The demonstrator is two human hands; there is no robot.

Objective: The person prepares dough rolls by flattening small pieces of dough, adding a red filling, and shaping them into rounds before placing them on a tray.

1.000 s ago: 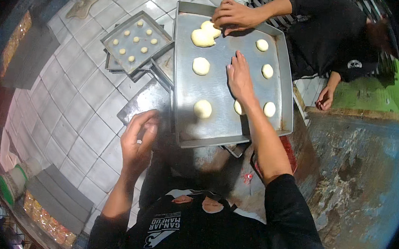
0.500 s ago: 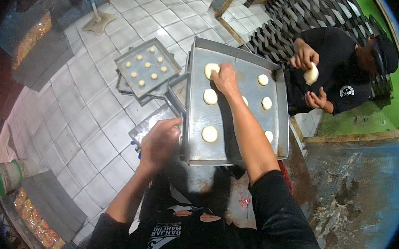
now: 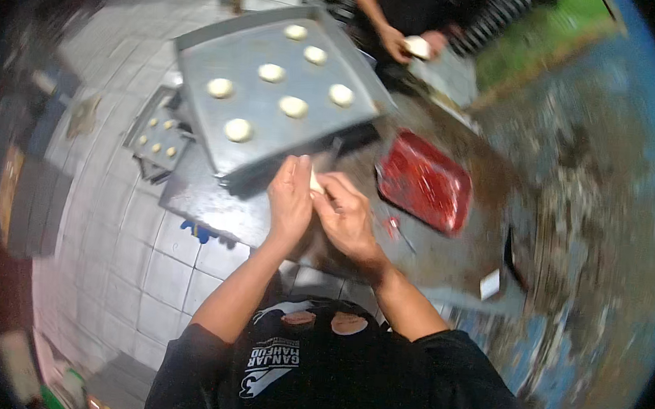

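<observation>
We see pale cream dough rounds [image 3: 238, 130] dotted over a dull grey metal baking tray [image 3: 261, 117]. Beside it lies a glossy red tray [image 3: 425, 182] on a dark brown worktop [image 3: 464, 240] mottled with blue and rust patches. The floor tiles [image 3: 151, 267] are whitish with darker grout lines. Our shirt [image 3: 343, 385] is black with a white print. A smaller grey tray [image 3: 156, 141] carries tiny yellowish dots.

Your left hand [image 3: 290, 200] and right hand [image 3: 346, 218] hide most of the pale dough piece [image 3: 316, 182]. The co-worker's body is cut off at the top edge. The worktop's right side is blurred.
</observation>
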